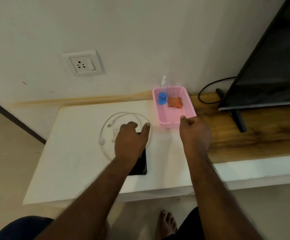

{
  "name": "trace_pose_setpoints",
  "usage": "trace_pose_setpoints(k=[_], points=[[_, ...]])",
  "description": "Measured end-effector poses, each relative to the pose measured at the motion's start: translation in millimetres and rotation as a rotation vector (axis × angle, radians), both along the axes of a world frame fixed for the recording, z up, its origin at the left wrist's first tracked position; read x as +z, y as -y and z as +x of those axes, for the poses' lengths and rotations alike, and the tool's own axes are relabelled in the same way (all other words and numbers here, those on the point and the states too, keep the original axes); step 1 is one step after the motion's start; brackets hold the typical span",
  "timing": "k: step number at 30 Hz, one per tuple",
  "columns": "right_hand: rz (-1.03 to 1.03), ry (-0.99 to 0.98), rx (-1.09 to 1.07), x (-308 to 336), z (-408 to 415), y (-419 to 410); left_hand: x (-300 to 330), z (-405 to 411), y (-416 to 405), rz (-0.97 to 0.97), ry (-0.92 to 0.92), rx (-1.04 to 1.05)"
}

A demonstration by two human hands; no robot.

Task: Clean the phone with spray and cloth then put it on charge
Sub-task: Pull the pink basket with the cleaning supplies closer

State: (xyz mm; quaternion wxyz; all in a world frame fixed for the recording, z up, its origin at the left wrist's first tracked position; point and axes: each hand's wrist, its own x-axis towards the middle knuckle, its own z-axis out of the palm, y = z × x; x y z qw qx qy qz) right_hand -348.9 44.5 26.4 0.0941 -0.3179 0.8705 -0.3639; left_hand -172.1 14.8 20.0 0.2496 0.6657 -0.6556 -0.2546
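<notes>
The left hand (131, 137) lies over the black phone (140, 164) on the white table (71, 161), fingers curled on its far end, while the right hand (193, 129), loosely curled and empty, hovers by the pink basket (189, 108) holding spray bottle (163, 94) and orange cloth (175, 102).

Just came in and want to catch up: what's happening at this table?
A person is starting on a phone that lies flat on the white table. Their left hand is curled over its far end, inside a looped white cable. The right hand hovers at the near rim of a pink basket holding a spray bottle and an orange cloth, both untouched.
</notes>
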Motion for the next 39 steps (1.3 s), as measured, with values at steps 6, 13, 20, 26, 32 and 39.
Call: trace_pose_setpoints(k=[6,13,20,26,32,39], points=[[0.057,-0.004,-0.075,-9.7,-41.7,14.8,0.4,-52.5,60.0,0.218,-0.077,-0.060],[0.063,0.091,0.076,-32.6,-63.5,33.3,-19.3,-81.8,78.6,0.323,-0.206,-0.133],[0.082,0.132,0.061,-31.3,-72.1,29.3,-13.8,-80.5,70.3,0.392,-0.263,-0.106],[0.189,0.236,0.035,-15.9,-66.5,-6.3,-8.4,-65.2,24.1,0.364,-0.238,-0.141],[0.284,0.326,0.060,-9.6,-52.0,-52.9,-14.1,-43.1,-30.9,0.362,-0.246,-0.118],[0.019,0.596,-0.027,-8.9,-43.5,-95.6,-21.7,-36.7,-66.9,0.370,-0.212,-0.133]])
